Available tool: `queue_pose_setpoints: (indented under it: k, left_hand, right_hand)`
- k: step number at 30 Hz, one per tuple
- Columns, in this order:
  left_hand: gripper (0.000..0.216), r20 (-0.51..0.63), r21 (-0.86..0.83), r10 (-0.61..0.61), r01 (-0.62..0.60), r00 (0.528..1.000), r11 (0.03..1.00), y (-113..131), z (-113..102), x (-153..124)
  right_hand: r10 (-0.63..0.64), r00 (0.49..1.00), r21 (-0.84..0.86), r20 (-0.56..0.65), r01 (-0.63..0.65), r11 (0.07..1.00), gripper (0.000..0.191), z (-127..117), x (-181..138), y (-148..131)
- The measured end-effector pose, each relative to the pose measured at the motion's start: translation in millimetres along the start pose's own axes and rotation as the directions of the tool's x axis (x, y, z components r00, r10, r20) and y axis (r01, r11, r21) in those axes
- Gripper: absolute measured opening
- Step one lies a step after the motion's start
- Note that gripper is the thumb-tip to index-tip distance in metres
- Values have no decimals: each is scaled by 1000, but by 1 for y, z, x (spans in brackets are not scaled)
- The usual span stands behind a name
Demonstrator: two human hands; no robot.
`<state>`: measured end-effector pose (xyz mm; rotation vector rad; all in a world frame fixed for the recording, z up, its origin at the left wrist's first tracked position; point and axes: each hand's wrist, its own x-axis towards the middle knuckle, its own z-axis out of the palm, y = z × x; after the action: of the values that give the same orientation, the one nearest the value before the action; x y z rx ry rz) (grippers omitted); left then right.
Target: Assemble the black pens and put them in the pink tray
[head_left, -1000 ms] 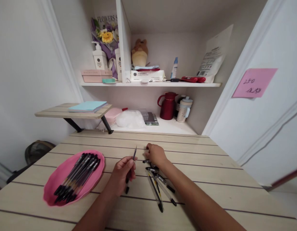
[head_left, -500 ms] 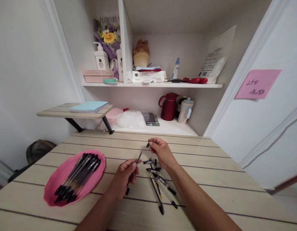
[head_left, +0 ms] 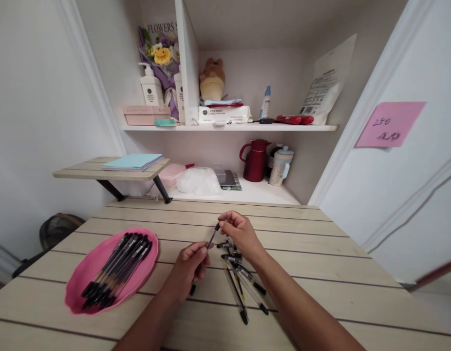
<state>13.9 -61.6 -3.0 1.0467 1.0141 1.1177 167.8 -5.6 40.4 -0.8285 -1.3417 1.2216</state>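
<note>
Closed around the barrel of a gel pen [head_left: 210, 240] is my left hand [head_left: 191, 265], with the pen's tip end pointing up and away to the right. The pen's black rear end shows below the palm. Between thumb and fingers, my right hand [head_left: 241, 235] pinches a small black tip part [head_left: 217, 226], which looks like the pen's grip section and meets the pen's upper end. Under my right wrist lies a loose pile of pen parts: clear barrels [head_left: 251, 291], black caps [head_left: 243, 271] and refills. On the left, a pink scalloped tray [head_left: 74, 287] holds a bundle of black pens [head_left: 118, 270].
A small raised stand [head_left: 79, 170] with blue paper [head_left: 132, 161] is at the table's back left. Behind the table, shelves hold a red jug [head_left: 256, 161], a tumbler [head_left: 281, 166], a clear plastic bag [head_left: 198, 181] and bottles. A pink note [head_left: 389, 124] is on the right wall.
My right hand has moved left and slightly down, bringing the black part onto the pen's upper end. My left hand keeps its hold on the pen. The view has shifted slightly.
</note>
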Motion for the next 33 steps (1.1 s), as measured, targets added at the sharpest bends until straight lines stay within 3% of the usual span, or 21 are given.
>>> queue_pose_setpoints:
  k: [9,16,22,33]
  left_hand:
    - [34,-19,3,25,-25,999,1000,1,1,-1]
    - [26,-12,-18,52,-53,999,998,2,0,-1]
    - [19,-19,-23,61,-62,998,998,1,0,0]
    - [22,-39,-12,55,-55,998,998,0,-1,0]
  right_hand:
    - [85,996,36,-3,-85,996,20,7,-5,8]
    - [193,966,139,170,-218,966,21,12,-8,18]
    - [153,970,106,191,-175,979,17,17,-12,18]
    - [143,972,72,186,-158,985,28,22,-14,22]
